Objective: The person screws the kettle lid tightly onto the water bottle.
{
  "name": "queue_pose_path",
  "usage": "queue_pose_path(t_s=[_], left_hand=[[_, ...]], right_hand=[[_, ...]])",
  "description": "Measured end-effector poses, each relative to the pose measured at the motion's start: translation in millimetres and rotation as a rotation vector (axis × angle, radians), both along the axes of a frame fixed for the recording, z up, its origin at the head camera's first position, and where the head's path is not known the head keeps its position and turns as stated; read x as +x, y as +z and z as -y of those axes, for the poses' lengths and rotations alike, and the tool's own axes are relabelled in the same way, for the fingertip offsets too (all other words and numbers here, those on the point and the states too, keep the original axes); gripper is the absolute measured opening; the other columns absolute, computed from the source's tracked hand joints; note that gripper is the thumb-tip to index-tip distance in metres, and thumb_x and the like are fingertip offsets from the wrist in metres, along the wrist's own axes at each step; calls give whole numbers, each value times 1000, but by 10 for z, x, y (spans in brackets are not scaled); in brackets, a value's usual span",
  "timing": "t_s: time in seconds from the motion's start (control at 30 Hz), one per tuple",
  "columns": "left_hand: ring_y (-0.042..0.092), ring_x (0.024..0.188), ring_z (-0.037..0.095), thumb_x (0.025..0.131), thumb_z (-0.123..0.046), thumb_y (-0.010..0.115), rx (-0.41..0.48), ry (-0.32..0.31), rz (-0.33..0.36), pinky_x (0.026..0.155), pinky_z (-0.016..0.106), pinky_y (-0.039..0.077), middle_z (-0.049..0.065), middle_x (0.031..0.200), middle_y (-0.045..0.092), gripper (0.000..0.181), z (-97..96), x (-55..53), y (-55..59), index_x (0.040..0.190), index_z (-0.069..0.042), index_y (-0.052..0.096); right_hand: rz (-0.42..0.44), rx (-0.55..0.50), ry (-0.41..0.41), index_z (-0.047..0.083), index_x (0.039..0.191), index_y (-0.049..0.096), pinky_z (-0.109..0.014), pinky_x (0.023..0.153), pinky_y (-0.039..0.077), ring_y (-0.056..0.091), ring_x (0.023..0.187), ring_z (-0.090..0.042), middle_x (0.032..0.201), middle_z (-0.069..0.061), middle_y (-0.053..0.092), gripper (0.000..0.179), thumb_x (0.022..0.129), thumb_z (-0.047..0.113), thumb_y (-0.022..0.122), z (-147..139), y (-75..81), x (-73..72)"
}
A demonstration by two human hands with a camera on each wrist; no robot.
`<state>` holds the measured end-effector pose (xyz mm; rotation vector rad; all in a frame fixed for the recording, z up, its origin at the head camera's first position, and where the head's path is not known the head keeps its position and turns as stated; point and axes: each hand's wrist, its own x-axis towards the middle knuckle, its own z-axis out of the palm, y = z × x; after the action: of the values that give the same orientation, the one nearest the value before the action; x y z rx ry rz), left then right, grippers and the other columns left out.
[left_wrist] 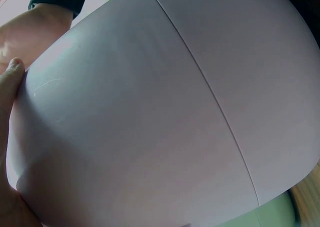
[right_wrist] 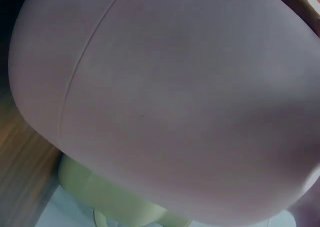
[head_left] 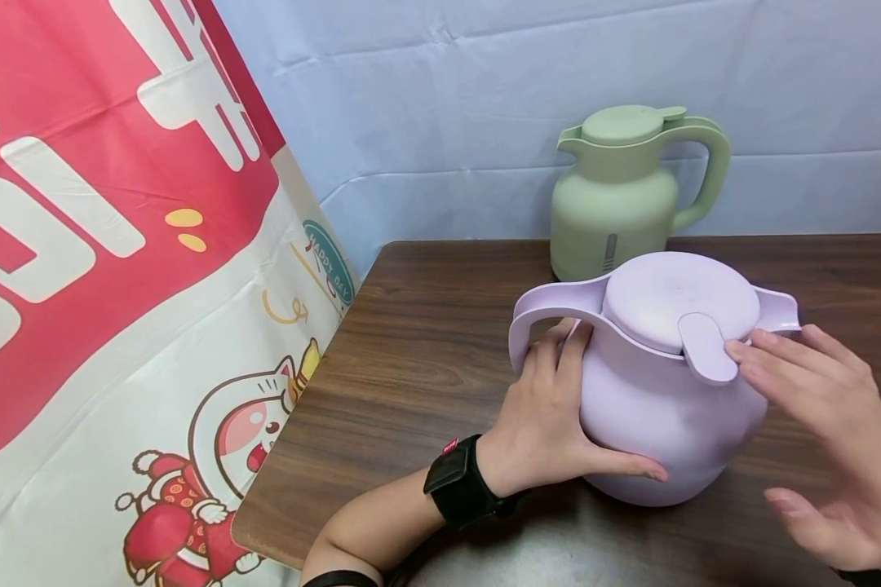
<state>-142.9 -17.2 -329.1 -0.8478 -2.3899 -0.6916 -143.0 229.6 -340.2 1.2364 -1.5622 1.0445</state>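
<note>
A lilac thermos jug (head_left: 668, 408) stands at the front of the table, its handle to the left and spout to the right. A pale thumb lever (head_left: 707, 346) shows on its round lid. My left hand (head_left: 546, 416) grips the jug's side below the handle, thumb stretched across the front; the far fingertips are hidden. Up by the lever and spout is my right hand (head_left: 825, 432), its fingers straight and their tips at or close to the lever. Jug body (left_wrist: 150, 107) fills most of both wrist views.
Behind the lilac jug stands a green thermos jug (head_left: 617, 204), near a pale cloth backdrop (head_left: 411, 106). The brown wooden table (head_left: 418, 350) ends at a left edge beside a red and white printed cloth (head_left: 213, 310).
</note>
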Motion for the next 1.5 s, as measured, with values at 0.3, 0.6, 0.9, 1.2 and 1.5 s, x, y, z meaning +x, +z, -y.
queue_pose_path(t_s=[0.3, 0.6, 0.9, 1.2, 1.5], left_hand=[[40, 118, 14, 35, -74, 81, -8, 5, 4, 82, 27, 49, 8, 139, 33, 144, -8, 3, -1, 149, -13, 18], [40, 118, 14, 35, -73, 82, -2, 1, 10, 81, 27, 49, 8, 141, 31, 145, -7, -2, -4, 150, -14, 16], [40, 118, 14, 35, -72, 82, 6, -6, 7, 80, 26, 49, 8, 141, 31, 145, -4, -1, -8, 150, -14, 16], [40, 118, 14, 36, -73, 82, 8, -11, -8, 82, 26, 48, 8, 140, 31, 144, 1, 0, -3, 150, -13, 16], [39, 118, 14, 37, -72, 82, 13, -16, -12, 83, 25, 47, 8, 140, 32, 142, 1, -1, -3, 149, -12, 17]], right_hand=[[-105, -58, -25, -14, 112, 61, -57, 107, 16, 49, 118, -42, 115, -28, 60, 63, 87, 44, 61, 270, 270, 101], [-136, -98, -18, -11, 108, 65, -59, 105, 20, 50, 114, -46, 110, -30, 61, 56, 87, 41, 64, 385, 330, 104], [-143, -74, -50, -7, 106, 68, -63, 103, 19, 51, 111, -49, 107, -29, 63, 58, 84, 46, 66, 329, 178, 36], [-146, -9, -83, -4, 109, 68, -64, 103, 18, 52, 112, -45, 110, -26, 63, 55, 86, 46, 63, 410, 314, 59], [-154, 40, -100, -2, 111, 68, -62, 102, 21, 53, 112, -43, 112, -23, 63, 50, 90, 42, 59, 527, 486, 104]])
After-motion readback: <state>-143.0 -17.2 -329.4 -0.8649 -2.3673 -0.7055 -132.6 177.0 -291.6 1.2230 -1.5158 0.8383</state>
